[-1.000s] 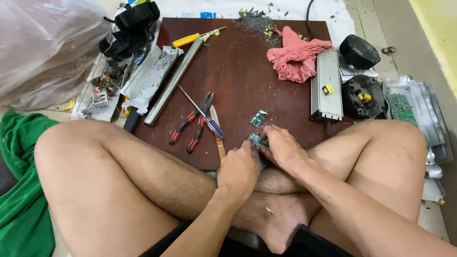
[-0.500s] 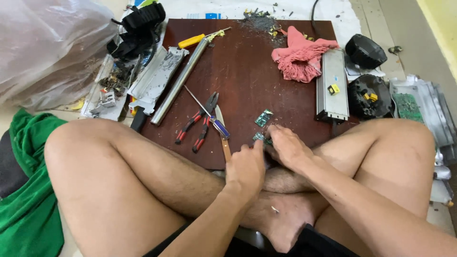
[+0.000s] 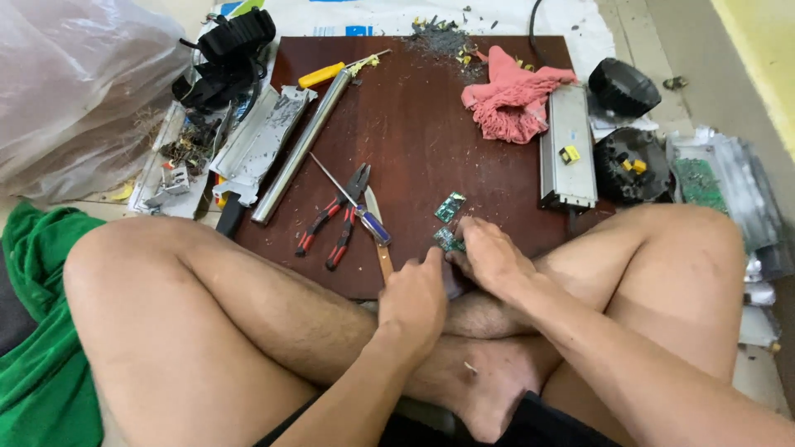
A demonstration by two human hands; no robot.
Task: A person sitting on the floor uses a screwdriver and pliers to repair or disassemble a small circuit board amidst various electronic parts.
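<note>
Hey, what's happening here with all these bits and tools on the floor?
A person sits cross-legged at a dark wooden board, both hands together at its near edge. The right hand and left hand are on a small green circuit board; a second green piece lies just beyond. Red-handled pliers, a screwdriver, a metal tube, a pink cloth and a grey metal housing lie on the board.
</note>
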